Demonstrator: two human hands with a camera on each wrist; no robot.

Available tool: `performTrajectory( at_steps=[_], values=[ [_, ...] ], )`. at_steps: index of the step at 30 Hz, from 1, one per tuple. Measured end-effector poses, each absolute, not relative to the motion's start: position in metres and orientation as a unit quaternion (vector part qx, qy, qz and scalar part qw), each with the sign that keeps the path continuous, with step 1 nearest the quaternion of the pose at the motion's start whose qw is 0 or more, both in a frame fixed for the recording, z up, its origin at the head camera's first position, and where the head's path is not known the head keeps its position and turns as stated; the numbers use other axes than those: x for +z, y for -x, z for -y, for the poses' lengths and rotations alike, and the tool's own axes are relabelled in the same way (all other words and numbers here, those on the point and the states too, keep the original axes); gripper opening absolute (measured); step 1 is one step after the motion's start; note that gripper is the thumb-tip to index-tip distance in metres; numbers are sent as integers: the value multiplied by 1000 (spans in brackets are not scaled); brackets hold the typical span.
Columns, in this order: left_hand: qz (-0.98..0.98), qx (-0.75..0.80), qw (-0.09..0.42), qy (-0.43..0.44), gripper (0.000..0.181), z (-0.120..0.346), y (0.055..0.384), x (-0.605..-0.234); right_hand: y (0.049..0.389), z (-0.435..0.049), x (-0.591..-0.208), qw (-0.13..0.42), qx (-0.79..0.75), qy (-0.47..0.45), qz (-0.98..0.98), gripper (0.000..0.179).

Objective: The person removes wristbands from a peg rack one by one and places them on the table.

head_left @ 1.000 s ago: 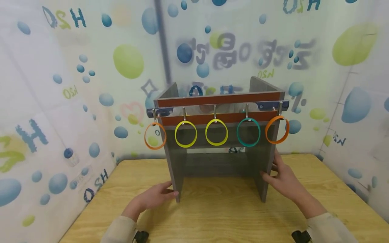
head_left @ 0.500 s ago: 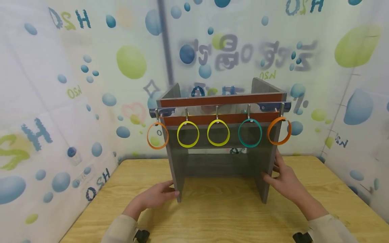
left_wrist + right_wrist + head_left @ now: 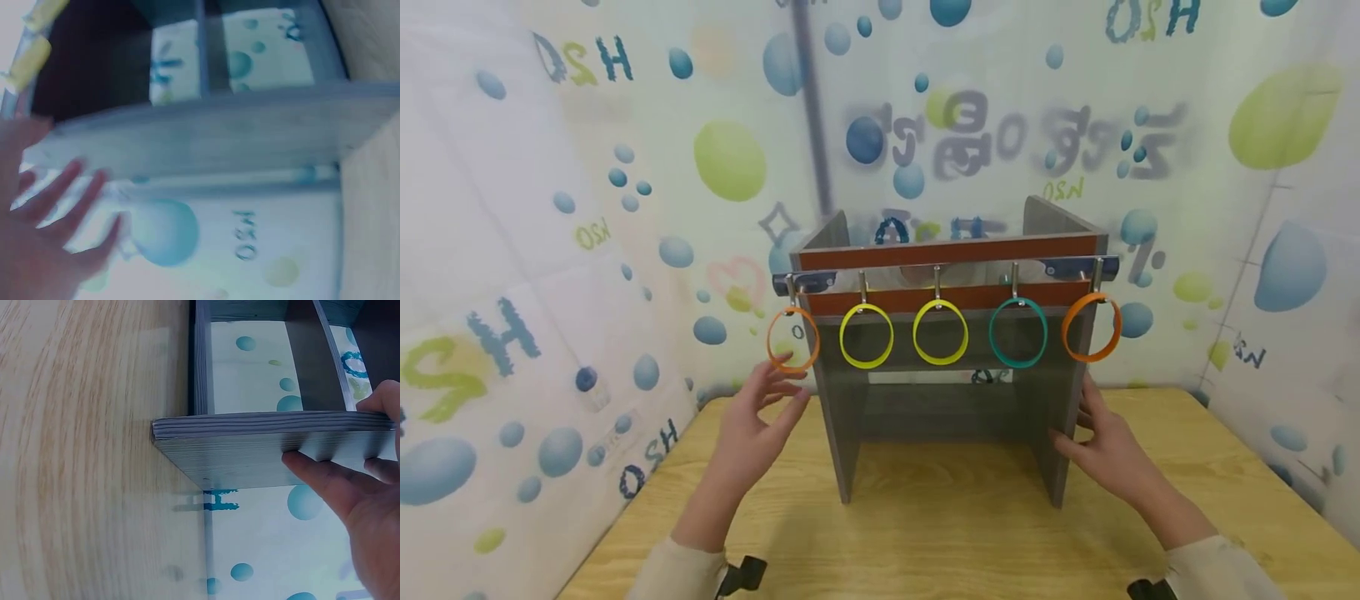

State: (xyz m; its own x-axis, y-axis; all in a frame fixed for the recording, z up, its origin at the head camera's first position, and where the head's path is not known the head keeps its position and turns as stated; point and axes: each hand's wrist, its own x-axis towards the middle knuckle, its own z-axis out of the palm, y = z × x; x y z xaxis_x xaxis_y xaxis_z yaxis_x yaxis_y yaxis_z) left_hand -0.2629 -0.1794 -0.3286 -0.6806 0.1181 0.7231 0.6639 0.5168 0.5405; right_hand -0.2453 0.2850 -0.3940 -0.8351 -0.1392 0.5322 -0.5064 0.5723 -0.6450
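Observation:
A grey wooden rack (image 3: pixel 940 252) with red-brown front slats stands on the table. A metal bar across its front carries hooks with rings: an orange ring (image 3: pixel 816 342) at the left, two yellow rings (image 3: pixel 867 365), a teal ring (image 3: pixel 1017 365) and another orange ring (image 3: pixel 1066 329) at the right. My left hand (image 3: pixel 748 433) is raised beside the left orange ring, fingers loosely spread, fingertips overlapping its lower edge in the head view. In the left wrist view it is blurred near the side panel (image 3: pixel 200 147). My right hand (image 3: pixel 369 494) grips the right side panel (image 3: pixel 250 425) between thumb and fingers.
The light wooden table (image 3: pixel 955 542) extends around the rack. Behind and at both sides hangs a pale curtain (image 3: pixel 647 150) with blue and green dots. The bar's dark ends (image 3: pixel 1108 267) stick out past the side panels.
My left hand has let go of the lower left side panel and risen to the left orange ring. The right hand stays on its panel. The head view has shifted slightly.

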Motion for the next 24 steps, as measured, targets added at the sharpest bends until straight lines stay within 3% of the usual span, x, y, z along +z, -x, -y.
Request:
performTrajectory(
  at_steps=[3, 6, 16, 24],
  values=[
    [742, -402, 464, 269, 63, 171, 256, -321, 245, -286, -396, 210, 418, -182, 865, 110],
    [701, -371, 537, 287, 67, 167, 254, -318, 245, -286, -399, 207, 415, -179, 868, 109],
    [702, -235, 600, 304, 38, 157, 255, -322, 246, -285, -401, 210, 413, -171, 870, 108],
    [684, -244, 632, 271, 20, 164, 256, -320, 247, -286, -397, 215, 407, -174, 871, 111]
  ],
)
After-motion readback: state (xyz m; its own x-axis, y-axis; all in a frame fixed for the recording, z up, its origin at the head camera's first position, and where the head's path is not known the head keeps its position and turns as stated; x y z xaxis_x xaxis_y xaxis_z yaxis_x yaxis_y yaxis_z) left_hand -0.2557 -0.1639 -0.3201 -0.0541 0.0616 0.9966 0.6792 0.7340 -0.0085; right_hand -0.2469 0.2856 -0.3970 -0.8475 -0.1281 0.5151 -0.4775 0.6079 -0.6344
